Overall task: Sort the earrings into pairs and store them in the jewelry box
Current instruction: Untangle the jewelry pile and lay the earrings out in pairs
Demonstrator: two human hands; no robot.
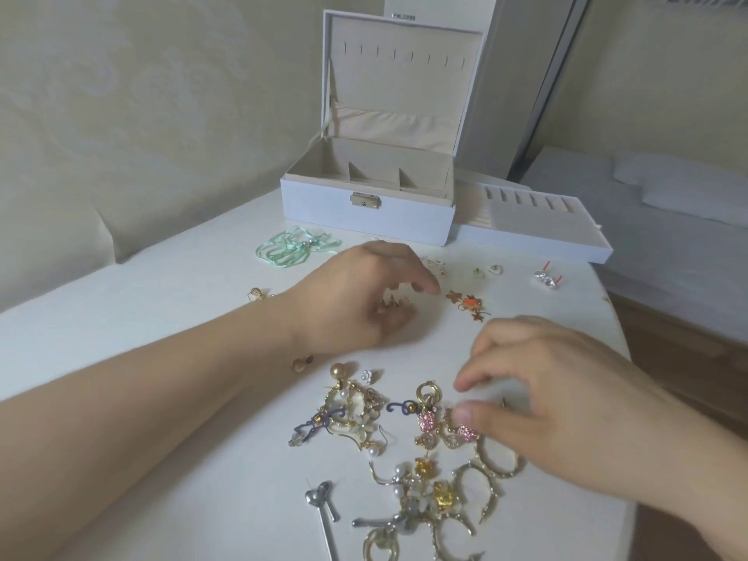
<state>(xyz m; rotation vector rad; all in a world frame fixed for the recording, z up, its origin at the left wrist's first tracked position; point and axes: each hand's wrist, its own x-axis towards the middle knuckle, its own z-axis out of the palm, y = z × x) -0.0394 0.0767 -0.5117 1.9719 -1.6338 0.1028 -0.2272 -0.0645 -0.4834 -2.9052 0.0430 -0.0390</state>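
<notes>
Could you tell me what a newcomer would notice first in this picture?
Probably the tangled heap of earrings on the near part of the white table, with the right hand reaching into it. Behind stands the open white jewelry box, with the left hand hovering between.

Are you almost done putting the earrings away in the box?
Not yet. The jewelry box stands open, its visible compartments bare. Some earrings near it already lie in twos, like the clear ones. The left hand hovers over small gold pieces; the right hand reaches into the big mixed pile, still unsorted.
</notes>
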